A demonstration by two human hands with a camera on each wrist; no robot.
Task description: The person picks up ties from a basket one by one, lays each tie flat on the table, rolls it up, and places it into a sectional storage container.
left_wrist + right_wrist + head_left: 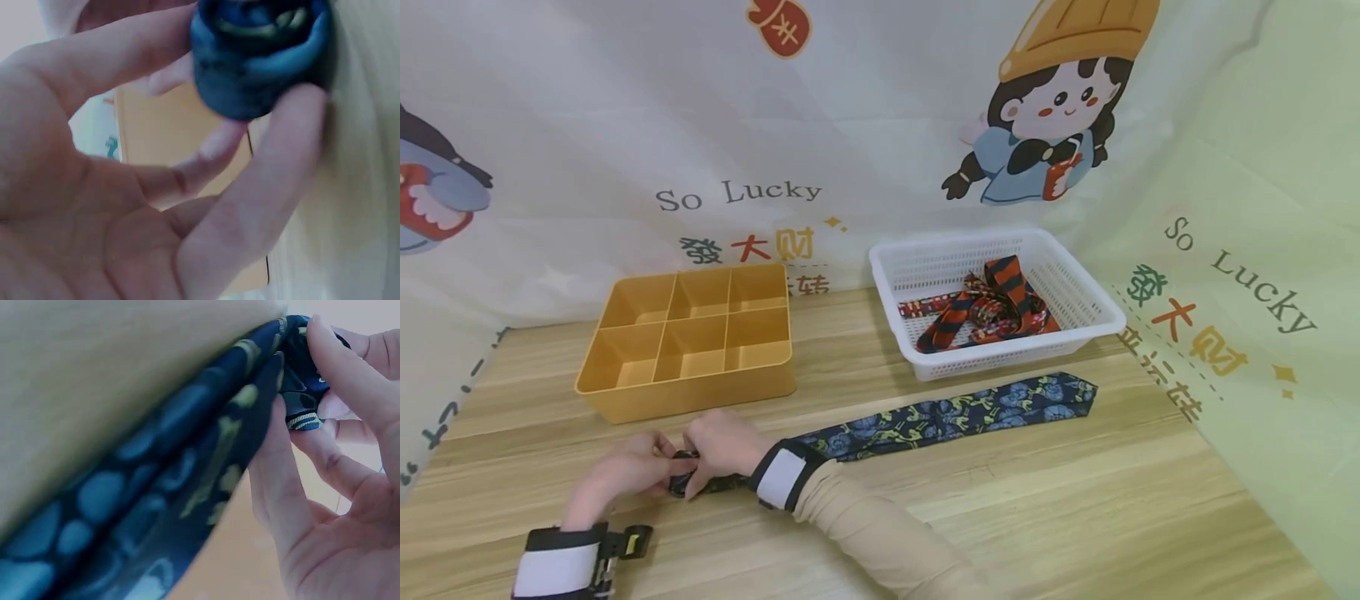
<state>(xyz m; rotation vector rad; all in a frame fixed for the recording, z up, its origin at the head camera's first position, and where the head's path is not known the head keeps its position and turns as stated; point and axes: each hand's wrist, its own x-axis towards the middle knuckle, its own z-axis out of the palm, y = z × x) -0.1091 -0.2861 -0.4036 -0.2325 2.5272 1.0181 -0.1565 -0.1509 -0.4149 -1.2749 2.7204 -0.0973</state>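
Observation:
A dark blue necktie with blue flowers and yellow-green figures lies across the wooden table, its wide pointed end to the right. Its other end is wound into a small roll, which both hands hold in front of the yellow box. My left hand pinches the roll between thumb and fingers from the left. From the right, my right hand grips the roll where the flat strip runs into it. In the right wrist view the strip stretches from the roll toward the lower left.
Behind the hands stands a yellow box with several compartments. At the back right, a white perforated basket holds red-and-dark patterned neckties. A printed cloth hangs behind the wooden table.

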